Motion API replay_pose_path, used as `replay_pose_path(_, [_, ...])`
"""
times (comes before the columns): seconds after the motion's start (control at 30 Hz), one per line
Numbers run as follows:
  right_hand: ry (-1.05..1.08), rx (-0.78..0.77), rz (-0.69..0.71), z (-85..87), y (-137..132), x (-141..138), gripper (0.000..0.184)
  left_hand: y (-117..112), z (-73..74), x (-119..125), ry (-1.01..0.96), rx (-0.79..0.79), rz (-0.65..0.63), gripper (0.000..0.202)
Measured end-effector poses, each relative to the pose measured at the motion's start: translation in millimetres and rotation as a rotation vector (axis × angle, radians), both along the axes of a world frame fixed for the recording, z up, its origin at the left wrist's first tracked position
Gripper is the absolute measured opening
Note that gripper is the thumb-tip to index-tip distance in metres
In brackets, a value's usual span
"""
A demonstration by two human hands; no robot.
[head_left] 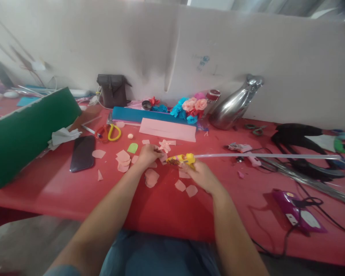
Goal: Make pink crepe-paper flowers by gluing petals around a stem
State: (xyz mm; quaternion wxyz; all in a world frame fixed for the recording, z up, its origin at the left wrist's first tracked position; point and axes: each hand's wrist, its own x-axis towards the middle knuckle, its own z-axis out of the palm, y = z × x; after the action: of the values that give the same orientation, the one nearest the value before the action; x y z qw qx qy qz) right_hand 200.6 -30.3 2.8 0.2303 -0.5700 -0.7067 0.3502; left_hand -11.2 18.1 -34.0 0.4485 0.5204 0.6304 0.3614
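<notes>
My right hand (201,175) is closed around a yellow glue gun (183,158) whose long clear glue stick (264,156) reaches out to the right over the red table (60,188). The gun's nozzle points left toward a small pink paper flower piece (164,146). My left hand (147,154) pinches that pink piece just beside the nozzle. Loose pink paper petals (122,158) lie scattered around both hands, with one green petal (132,148) among them.
A black phone (82,153), yellow-handled scissors (109,132) and a green board (25,130) lie to the left. Pink and blue paper sheets (166,129), finished paper flowers (189,106) and a silver bottle (232,105) stand at the back. Cables, a purple device (297,210) and black items lie right.
</notes>
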Motion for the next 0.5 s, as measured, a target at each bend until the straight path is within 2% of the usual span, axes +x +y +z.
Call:
replay_pose_path(0.13, [-0.008,0.012,-0.002,-0.7,0.3,-0.4,0.028,-2.7,4.4,-0.1,-0.040,-0.024,0.003,0.014])
replay_pose_path(0.3, [-0.036,0.006,0.023,-3.4,1.5,1.9,0.034,-6.9,10.4,-1.5,-0.060,-0.106,-0.053,0.019])
replay_pose_path(0.5, [-0.038,0.036,0.007,-9.8,3.1,6.2,0.038,-3.0,2.5,-3.2,-0.045,-0.042,-0.096,0.021])
